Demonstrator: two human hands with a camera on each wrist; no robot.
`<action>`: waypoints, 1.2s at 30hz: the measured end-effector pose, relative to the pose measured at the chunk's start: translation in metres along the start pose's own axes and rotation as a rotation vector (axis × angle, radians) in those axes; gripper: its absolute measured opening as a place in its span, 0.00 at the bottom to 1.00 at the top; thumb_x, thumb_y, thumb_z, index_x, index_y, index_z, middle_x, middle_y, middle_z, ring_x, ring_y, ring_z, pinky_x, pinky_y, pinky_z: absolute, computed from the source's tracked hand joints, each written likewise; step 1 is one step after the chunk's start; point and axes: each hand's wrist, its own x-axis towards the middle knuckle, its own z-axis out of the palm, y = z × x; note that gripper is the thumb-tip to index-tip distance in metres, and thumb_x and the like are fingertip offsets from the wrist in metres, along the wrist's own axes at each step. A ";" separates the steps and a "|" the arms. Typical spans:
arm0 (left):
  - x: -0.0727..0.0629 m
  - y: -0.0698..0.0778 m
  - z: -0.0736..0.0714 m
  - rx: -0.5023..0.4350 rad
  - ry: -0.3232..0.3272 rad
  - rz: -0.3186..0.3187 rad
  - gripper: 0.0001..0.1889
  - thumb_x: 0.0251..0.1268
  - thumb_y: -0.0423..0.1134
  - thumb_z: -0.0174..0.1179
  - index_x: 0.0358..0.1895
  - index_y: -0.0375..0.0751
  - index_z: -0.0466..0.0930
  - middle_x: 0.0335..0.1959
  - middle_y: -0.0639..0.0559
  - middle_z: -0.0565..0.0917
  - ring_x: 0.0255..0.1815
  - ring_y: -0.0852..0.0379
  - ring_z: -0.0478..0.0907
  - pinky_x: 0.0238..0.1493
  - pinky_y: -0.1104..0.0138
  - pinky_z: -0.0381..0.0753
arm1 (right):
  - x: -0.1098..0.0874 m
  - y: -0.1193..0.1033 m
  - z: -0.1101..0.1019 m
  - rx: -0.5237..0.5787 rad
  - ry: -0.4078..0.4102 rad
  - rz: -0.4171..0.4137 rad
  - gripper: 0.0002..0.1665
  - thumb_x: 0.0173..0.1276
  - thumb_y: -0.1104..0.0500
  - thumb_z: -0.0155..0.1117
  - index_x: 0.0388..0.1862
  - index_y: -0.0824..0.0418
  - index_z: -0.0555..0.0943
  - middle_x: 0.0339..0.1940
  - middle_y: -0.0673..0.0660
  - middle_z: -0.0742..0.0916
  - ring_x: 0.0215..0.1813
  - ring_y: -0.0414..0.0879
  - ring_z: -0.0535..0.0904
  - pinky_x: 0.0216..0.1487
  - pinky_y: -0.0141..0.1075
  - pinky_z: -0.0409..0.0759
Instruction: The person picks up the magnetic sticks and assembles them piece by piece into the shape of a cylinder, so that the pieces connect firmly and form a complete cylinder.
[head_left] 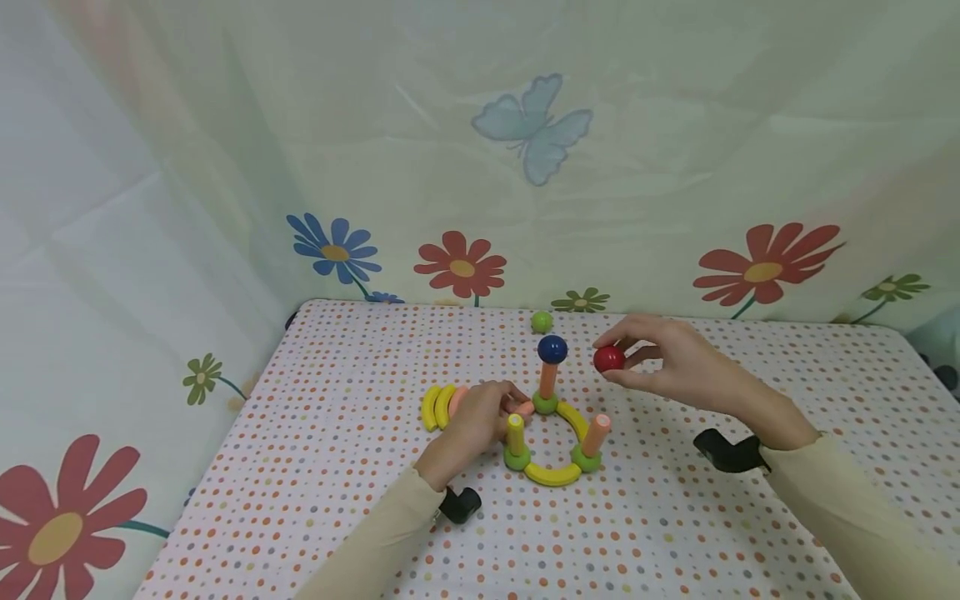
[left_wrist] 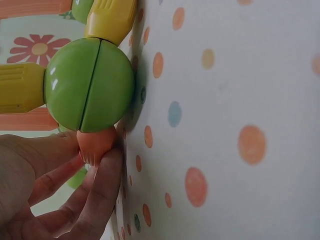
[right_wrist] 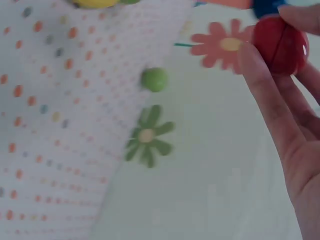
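Two hands work above a dotted tabletop [head_left: 652, 533]. The left hand [head_left: 478, 417] pinches a coral curved piece [head_left: 524, 410] between thumb and fingers, low down, probably to steady or guide its ends. The right hand [head_left: 682, 362] holds a red ball [head_left: 609, 359] by thumb and fingertips, apparently raised, just right of a navy ball [head_left: 552, 349] on top of an orange post [head_left: 549, 381]. A fingertip hold likely keeps much of the ball uncovered.

That post stands in a green rear base [head_left: 545, 403]. A yellow post [head_left: 515, 434] rises from a front-left base [head_left: 516, 459], and a coral post [head_left: 597, 435] leans slightly in a front-right base [head_left: 586, 459]; both tops are bare. The round bases presumably act as sockets. A yellow front arc [head_left: 552, 476] and a yellow right arc [head_left: 573, 419] link them. Spare arcs [head_left: 429, 408] lie side by side beyond the left hand, perhaps for easy reach, and a loose green ball [head_left: 542, 322] sits near the far edge.

Only the left wrist view shows the coral piece's near end meeting the front-left base, which is seamed; whether it is fully seated, I cannot tell. Only the right wrist view shows a dark line across the red ball.
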 end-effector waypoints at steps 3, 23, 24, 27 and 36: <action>0.000 0.000 0.000 0.018 0.002 0.006 0.11 0.68 0.38 0.72 0.51 0.42 0.87 0.34 0.57 0.82 0.34 0.60 0.75 0.35 0.71 0.75 | -0.006 -0.017 -0.010 -0.022 -0.030 -0.078 0.22 0.59 0.67 0.81 0.53 0.58 0.86 0.48 0.49 0.85 0.45 0.43 0.85 0.45 0.41 0.88; 0.001 -0.001 -0.001 0.008 -0.006 0.015 0.12 0.68 0.37 0.73 0.52 0.41 0.87 0.34 0.57 0.82 0.33 0.60 0.74 0.32 0.71 0.74 | -0.015 -0.034 -0.003 -0.064 -0.270 -0.165 0.18 0.62 0.62 0.82 0.49 0.52 0.86 0.47 0.44 0.84 0.44 0.38 0.84 0.44 0.34 0.87; 0.001 -0.001 -0.001 0.007 -0.006 0.014 0.13 0.68 0.37 0.73 0.52 0.41 0.87 0.34 0.57 0.82 0.32 0.60 0.74 0.32 0.71 0.74 | -0.015 -0.034 -0.003 -0.072 -0.272 -0.151 0.18 0.61 0.61 0.82 0.49 0.51 0.86 0.47 0.44 0.84 0.44 0.38 0.85 0.44 0.34 0.87; 0.001 -0.001 -0.001 0.005 -0.007 0.012 0.13 0.67 0.37 0.73 0.53 0.41 0.87 0.34 0.57 0.82 0.32 0.59 0.74 0.32 0.71 0.73 | -0.015 -0.034 -0.002 -0.086 -0.269 -0.127 0.19 0.60 0.59 0.83 0.50 0.52 0.86 0.47 0.43 0.84 0.44 0.38 0.85 0.44 0.35 0.87; 0.000 0.000 -0.002 -0.022 -0.017 0.004 0.13 0.66 0.35 0.73 0.52 0.40 0.87 0.33 0.56 0.82 0.32 0.58 0.74 0.30 0.72 0.72 | -0.028 -0.014 0.008 0.072 -0.210 -0.013 0.33 0.61 0.48 0.83 0.62 0.53 0.81 0.52 0.46 0.86 0.51 0.42 0.84 0.48 0.39 0.86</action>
